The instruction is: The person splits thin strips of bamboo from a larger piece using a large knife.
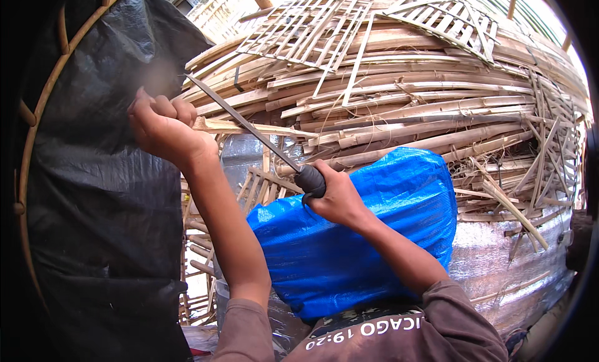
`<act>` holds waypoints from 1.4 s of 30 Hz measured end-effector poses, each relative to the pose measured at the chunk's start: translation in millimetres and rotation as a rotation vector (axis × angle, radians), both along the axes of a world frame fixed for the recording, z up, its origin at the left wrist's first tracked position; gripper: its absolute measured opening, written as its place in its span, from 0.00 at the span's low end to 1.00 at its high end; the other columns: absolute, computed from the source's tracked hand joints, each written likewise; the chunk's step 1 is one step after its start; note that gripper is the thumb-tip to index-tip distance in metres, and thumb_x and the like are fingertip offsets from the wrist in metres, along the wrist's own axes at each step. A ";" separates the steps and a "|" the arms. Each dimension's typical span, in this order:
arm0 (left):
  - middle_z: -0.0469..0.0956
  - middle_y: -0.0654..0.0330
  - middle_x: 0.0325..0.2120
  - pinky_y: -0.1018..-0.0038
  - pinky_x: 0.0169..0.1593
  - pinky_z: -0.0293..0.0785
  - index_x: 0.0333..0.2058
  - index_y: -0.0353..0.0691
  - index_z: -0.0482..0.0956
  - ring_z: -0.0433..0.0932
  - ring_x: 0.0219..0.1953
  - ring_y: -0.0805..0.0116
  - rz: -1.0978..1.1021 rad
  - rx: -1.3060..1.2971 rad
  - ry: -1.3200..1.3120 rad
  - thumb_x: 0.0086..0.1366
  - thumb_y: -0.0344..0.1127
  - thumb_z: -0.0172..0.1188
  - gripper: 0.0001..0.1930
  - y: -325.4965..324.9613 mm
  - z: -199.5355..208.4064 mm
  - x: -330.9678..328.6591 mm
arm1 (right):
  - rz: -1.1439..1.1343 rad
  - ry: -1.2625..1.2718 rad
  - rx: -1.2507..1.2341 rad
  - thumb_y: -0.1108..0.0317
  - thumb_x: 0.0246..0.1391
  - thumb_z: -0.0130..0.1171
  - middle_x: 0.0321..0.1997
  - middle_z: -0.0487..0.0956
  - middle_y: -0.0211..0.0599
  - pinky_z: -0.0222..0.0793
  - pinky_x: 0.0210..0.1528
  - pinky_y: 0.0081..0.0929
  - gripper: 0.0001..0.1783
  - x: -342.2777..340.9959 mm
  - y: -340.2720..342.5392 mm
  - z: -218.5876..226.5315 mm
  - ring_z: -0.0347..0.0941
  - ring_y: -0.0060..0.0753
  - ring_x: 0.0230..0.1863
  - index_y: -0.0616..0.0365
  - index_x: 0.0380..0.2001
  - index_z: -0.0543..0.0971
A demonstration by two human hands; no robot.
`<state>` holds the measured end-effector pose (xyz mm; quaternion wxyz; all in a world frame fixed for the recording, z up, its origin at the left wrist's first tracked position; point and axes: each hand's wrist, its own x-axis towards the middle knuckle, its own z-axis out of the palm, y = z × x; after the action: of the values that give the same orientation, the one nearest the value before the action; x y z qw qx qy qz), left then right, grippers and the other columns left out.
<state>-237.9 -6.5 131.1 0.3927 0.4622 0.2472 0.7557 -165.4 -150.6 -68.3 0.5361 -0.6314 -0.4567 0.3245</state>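
My right hand (337,197) grips the dark wrapped handle of a long narrow-bladed knife (234,114). The blade slants up and left, its tip beyond the fingers of my left hand (167,128). That left hand is raised with its fingers curled in; what they hold, if anything, is hidden. A split bamboo strip (256,127) runs rightward from beside the left wrist, under the blade. Whether the hand grips it I cannot tell. Blue plastic sheeting (374,218) covers my lap, below the right forearm.
A large heap of split bamboo (405,100) lies ahead, with slatted bamboo panels (306,31) on top. Black sheeting (106,206) hangs at the left beside a curved pole (37,112). Shiny metallic sheet (499,250) lies at the right. More slats (199,256) show left of my lap.
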 end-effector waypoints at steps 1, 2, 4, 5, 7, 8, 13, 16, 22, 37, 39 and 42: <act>0.45 0.72 0.13 0.75 0.20 0.39 0.22 0.49 0.53 0.42 0.13 0.80 0.016 0.000 -0.002 0.68 0.39 0.52 0.19 -3.0 5.3 -0.2 | -0.009 -0.017 0.022 0.68 0.41 0.67 0.30 0.81 0.59 0.73 0.37 0.53 0.26 -2.7 -0.6 0.5 0.78 0.66 0.36 0.58 0.46 0.72; 0.44 0.72 0.13 0.74 0.20 0.39 0.21 0.49 0.52 0.42 0.13 0.80 0.031 0.000 -0.005 0.68 0.39 0.52 0.20 -6.7 9.9 -2.9 | -0.018 -0.035 0.045 0.68 0.41 0.67 0.30 0.81 0.59 0.73 0.36 0.53 0.26 -7.5 -3.0 0.1 0.77 0.66 0.35 0.57 0.46 0.71; 0.44 0.72 0.13 0.74 0.21 0.40 0.18 0.51 0.48 0.41 0.13 0.79 0.008 0.015 -0.009 0.69 0.40 0.51 0.23 -12.3 21.0 -9.7 | -0.024 -0.037 0.072 0.68 0.40 0.68 0.28 0.80 0.58 0.72 0.35 0.55 0.28 -14.4 -7.3 9.3 0.77 0.67 0.34 0.56 0.47 0.70; 0.43 0.71 0.13 0.74 0.21 0.40 0.17 0.51 0.46 0.41 0.13 0.79 0.004 0.020 0.018 0.69 0.40 0.51 0.25 -14.1 25.0 -11.0 | -0.030 -0.031 0.074 0.68 0.40 0.68 0.27 0.80 0.58 0.72 0.35 0.55 0.28 -17.2 -10.7 12.0 0.77 0.67 0.33 0.56 0.47 0.70; 0.43 0.71 0.13 0.74 0.22 0.41 0.17 0.51 0.47 0.41 0.14 0.79 -0.015 0.017 0.018 0.69 0.38 0.52 0.25 -23.6 28.6 -7.5 | -0.039 -0.024 0.082 0.68 0.40 0.68 0.27 0.80 0.58 0.71 0.34 0.56 0.28 -21.1 -17.0 15.5 0.77 0.67 0.33 0.56 0.46 0.69; 0.44 0.71 0.13 0.74 0.22 0.41 0.17 0.50 0.47 0.41 0.14 0.79 -0.008 0.022 0.025 0.69 0.38 0.53 0.25 -27.1 29.1 -5.5 | -0.037 -0.007 0.094 0.68 0.41 0.67 0.27 0.80 0.58 0.71 0.34 0.56 0.27 -20.9 -19.7 18.1 0.77 0.67 0.33 0.56 0.46 0.69; 0.44 0.71 0.14 0.74 0.22 0.42 0.17 0.50 0.48 0.41 0.14 0.78 0.017 0.049 0.018 0.68 0.36 0.55 0.26 -32.9 34.3 -6.8 | 0.001 0.010 0.063 0.67 0.41 0.69 0.27 0.80 0.57 0.70 0.33 0.56 0.28 -16.8 -22.4 23.3 0.76 0.67 0.33 0.56 0.46 0.69; 0.43 0.71 0.14 0.74 0.22 0.42 0.17 0.50 0.49 0.41 0.14 0.78 0.029 0.079 0.047 0.68 0.36 0.54 0.25 -28.8 43.5 -16.8 | 0.029 0.007 0.103 0.67 0.40 0.70 0.28 0.80 0.57 0.71 0.35 0.56 0.28 -21.5 -19.1 24.8 0.76 0.67 0.33 0.56 0.46 0.69; 0.43 0.71 0.14 0.74 0.22 0.42 0.17 0.50 0.49 0.40 0.15 0.78 -0.036 0.075 0.017 0.68 0.36 0.55 0.25 -23.5 49.7 -30.7 | 0.015 0.012 0.137 0.67 0.40 0.70 0.28 0.80 0.56 0.71 0.35 0.55 0.28 -28.5 -19.6 30.3 0.76 0.67 0.34 0.56 0.46 0.69; 0.45 0.71 0.15 0.74 0.21 0.40 0.21 0.49 0.51 0.42 0.15 0.79 0.016 0.026 0.024 0.70 0.39 0.48 0.20 -20.7 29.2 11.0 | -0.001 0.100 0.138 0.74 0.39 0.69 0.33 0.81 0.54 0.74 0.37 0.41 0.28 -28.6 -41.2 49.7 0.80 0.62 0.38 0.59 0.47 0.72; 0.45 0.71 0.14 0.74 0.21 0.41 0.20 0.49 0.49 0.42 0.15 0.78 -0.024 -0.007 -0.048 0.71 0.42 0.45 0.20 -20.1 28.1 7.3 | 0.005 0.092 0.180 0.74 0.39 0.69 0.32 0.81 0.54 0.74 0.37 0.41 0.28 -33.9 -40.9 55.0 0.79 0.62 0.38 0.59 0.47 0.72; 0.46 0.68 0.14 0.74 0.21 0.40 0.28 0.48 0.55 0.42 0.15 0.75 -0.025 0.061 -0.062 0.70 0.44 0.41 0.12 -20.4 26.2 9.2 | -0.070 0.022 0.137 0.70 0.42 0.66 0.26 0.79 0.58 0.71 0.33 0.54 0.26 -24.4 -22.1 15.3 0.77 0.66 0.33 0.57 0.46 0.69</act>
<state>-228.7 -26.9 157.3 0.3954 0.4534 0.2061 0.7718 -189.8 -172.7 -53.1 0.5940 -0.6052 -0.4497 0.2805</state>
